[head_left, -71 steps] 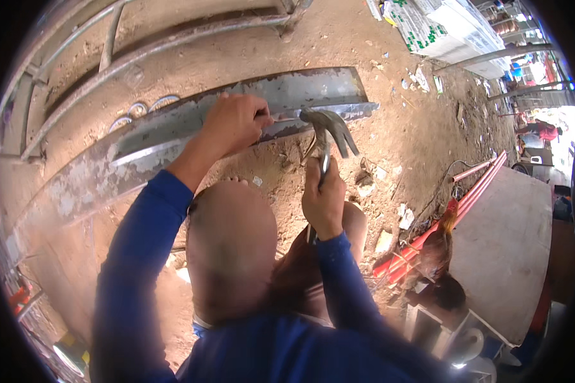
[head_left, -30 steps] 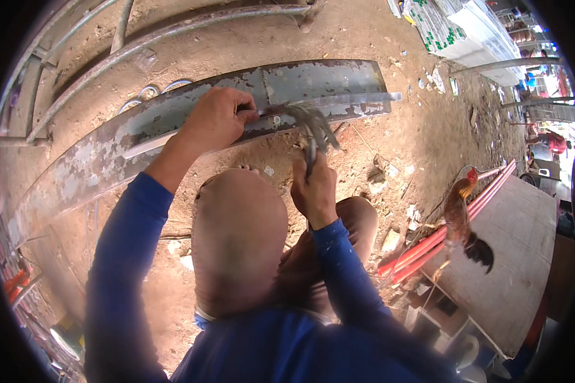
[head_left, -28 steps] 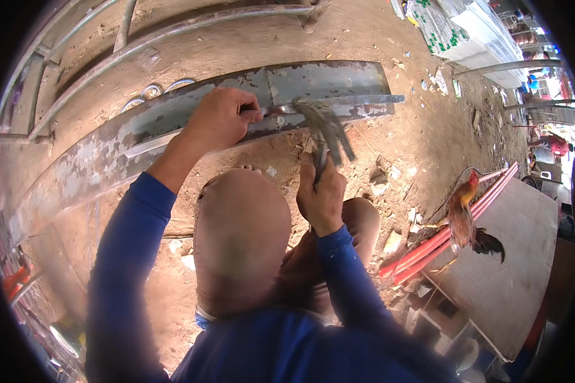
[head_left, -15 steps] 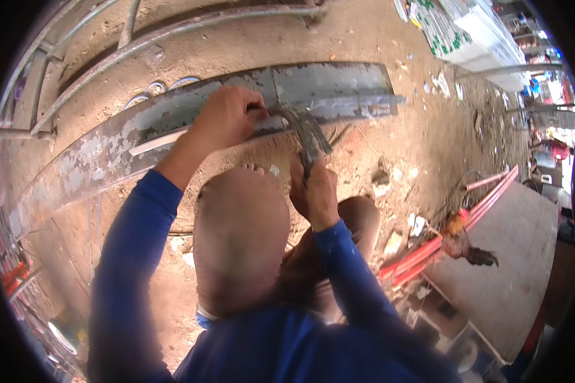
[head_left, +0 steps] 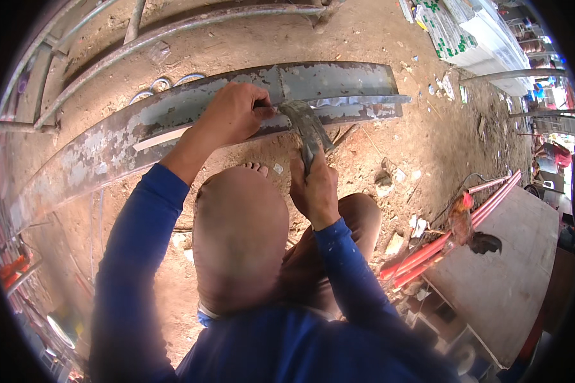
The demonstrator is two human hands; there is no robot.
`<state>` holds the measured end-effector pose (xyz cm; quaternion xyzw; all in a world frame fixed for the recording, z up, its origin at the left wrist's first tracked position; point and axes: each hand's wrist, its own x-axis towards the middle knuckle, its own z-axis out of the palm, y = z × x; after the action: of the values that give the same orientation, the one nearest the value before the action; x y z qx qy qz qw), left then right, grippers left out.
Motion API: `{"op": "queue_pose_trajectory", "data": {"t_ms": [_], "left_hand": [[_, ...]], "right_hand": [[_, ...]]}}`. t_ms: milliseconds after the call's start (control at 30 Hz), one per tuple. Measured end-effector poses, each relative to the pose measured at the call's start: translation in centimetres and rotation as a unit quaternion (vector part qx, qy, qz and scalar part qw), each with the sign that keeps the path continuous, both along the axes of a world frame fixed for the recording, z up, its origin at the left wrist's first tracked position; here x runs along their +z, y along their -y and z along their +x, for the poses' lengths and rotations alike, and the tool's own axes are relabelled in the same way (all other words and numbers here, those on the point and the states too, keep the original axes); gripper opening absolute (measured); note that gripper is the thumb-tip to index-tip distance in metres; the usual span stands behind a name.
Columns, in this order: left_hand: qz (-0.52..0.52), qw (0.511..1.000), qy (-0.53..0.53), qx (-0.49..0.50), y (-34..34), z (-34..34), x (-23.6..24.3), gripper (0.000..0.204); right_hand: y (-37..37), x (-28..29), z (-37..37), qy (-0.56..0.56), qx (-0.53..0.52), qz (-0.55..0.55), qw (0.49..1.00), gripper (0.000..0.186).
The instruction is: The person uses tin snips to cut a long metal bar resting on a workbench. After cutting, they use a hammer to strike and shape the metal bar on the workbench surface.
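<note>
My left hand (head_left: 233,112) is closed on a small dark metal piece, partly hidden by the fingers, over a thin shiny metal strip (head_left: 370,101) lying along a long, curved steel plate (head_left: 86,159) with flaking grey paint. My right hand (head_left: 313,185) grips a claw hammer (head_left: 301,118) by its handle. The hammer's head is tilted beside my left fingertips, over the strip; whether it touches is unclear. My bent knee (head_left: 239,230) is below the plate.
A metal pipe frame (head_left: 172,29) lies top left, stacked panels (head_left: 460,35) top right. At right are a rooster (head_left: 460,223), red pipes (head_left: 416,256), a grey board (head_left: 505,281) and, farther off, a person (head_left: 559,153). Debris litters the dirt ground.
The hammer head has moved down and left toward my left fingertips. My left hand stays closed over the strip. The rooster has shifted its posture and place at right.
</note>
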<state>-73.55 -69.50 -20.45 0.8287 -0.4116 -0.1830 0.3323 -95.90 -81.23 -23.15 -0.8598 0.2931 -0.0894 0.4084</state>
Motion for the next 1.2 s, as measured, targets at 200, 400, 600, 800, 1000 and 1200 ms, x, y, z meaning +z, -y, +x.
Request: {"op": "queue_pose_trajectory", "data": {"t_ms": [200, 400, 600, 800, 1000, 1200], "left_hand": [[0.011, 0.999, 0.033, -0.020, -0.5, -0.5, 0.4, 0.023], [-0.062, 0.991, 0.115, 0.028, -5.6, -2.0, 1.7, 0.028], [0.012, 0.990, 0.139, 0.010, -9.6, -0.2, 0.8, 0.014], [-0.020, 0.992, 0.113, 0.048, -4.6, -2.7, -0.3, 0.011], [-0.034, 0.990, 0.125, 0.047, -4.3, -2.3, -1.4, 0.005], [-0.028, 0.992, 0.106, 0.066, -4.5, -2.2, -0.8, 0.006]], "right_hand": [[1.4, 2.8, -4.2, 0.042, -0.112, 0.006, 0.993, 0.027], [3.5, 1.4, -8.0, 0.021, -0.194, -0.005, 0.981, 0.044], [2.0, 1.9, -7.2, 0.035, -0.172, 0.042, 0.984, 0.039], [0.4, 2.3, -3.7, 0.079, -0.084, 0.021, 0.993, 0.029], [-0.2, 2.7, -1.8, 0.138, -0.063, -0.011, 0.988, 0.028], [0.5, -1.1, -0.6, 0.059, -0.036, -0.032, 0.997, 0.027]]}}
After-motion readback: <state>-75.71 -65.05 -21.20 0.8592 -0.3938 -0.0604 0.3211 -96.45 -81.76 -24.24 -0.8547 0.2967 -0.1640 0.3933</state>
